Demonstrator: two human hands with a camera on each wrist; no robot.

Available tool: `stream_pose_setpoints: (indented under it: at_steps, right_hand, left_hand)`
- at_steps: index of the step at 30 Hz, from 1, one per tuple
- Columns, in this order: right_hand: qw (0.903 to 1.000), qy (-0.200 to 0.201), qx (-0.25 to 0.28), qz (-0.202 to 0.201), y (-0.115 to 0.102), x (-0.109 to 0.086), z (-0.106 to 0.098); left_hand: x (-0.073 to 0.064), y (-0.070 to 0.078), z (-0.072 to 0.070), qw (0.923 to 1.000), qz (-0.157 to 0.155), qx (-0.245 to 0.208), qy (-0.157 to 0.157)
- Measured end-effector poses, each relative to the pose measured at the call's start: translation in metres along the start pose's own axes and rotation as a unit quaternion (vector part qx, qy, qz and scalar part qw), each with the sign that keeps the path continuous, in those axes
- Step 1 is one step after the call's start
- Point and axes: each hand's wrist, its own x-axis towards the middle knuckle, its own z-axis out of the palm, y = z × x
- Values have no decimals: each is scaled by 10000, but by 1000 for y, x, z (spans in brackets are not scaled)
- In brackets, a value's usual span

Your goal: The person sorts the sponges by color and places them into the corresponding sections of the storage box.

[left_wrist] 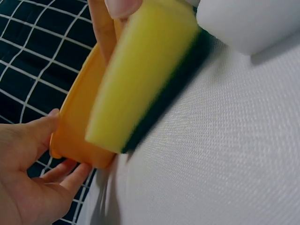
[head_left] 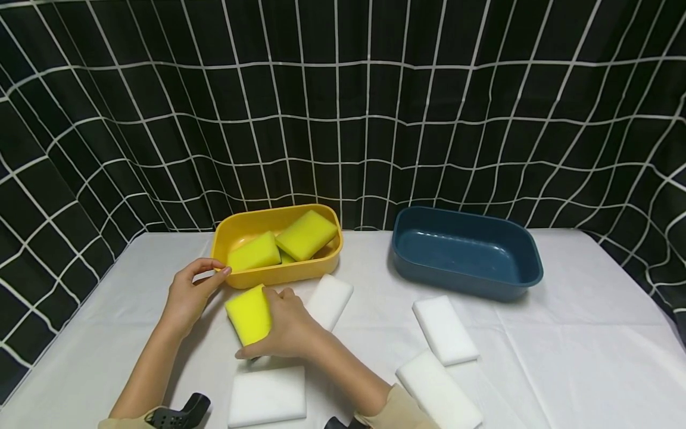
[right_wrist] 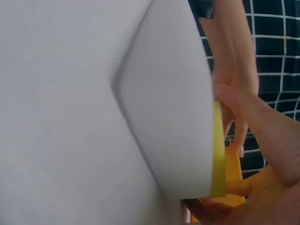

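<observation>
My right hand [head_left: 292, 328] grips a yellow sponge [head_left: 249, 316] just in front of the yellow bin [head_left: 284, 275]. In the left wrist view this sponge [left_wrist: 145, 79] is tilted, and its dark green scouring side faces the tablecloth. At the bin's front left corner, my left hand [head_left: 193, 295] pinches the rim between thumb and fingers. Inside the bin lie a yellow sponge [head_left: 308, 233] on the right, another sponge [head_left: 256, 251] on the left, and part of a third between them. A white sponge block [right_wrist: 168, 108] fills the middle of the right wrist view.
A dark blue bin [head_left: 466, 280] stands at the back right. White blocks lie behind my right wrist [head_left: 332, 298], near the front edge [head_left: 268, 394], and two more white blocks [head_left: 445, 330] lie at right. A black gridded curtain [head_left: 364, 119] hangs behind the white-covered table [head_left: 579, 357].
</observation>
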Motion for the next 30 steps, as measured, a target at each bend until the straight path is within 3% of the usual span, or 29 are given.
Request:
stream_pose_setpoints:
  at_steps: [5, 12, 30]
  right_hand:
    - [9998, 131, -107, 103, -3, -1, 1]
    - [9995, -46, -96, 312, -7, -2, -5]
    - [9989, -59, 464, 3, -7, -9, -29]
  left_hand:
    - [0, 0, 0, 10000, -4, 21, 15]
    - [0, 1, -1, 10000, 23, 89, 18]
    - [-1, 2, -1, 10000, 31, 44, 7]
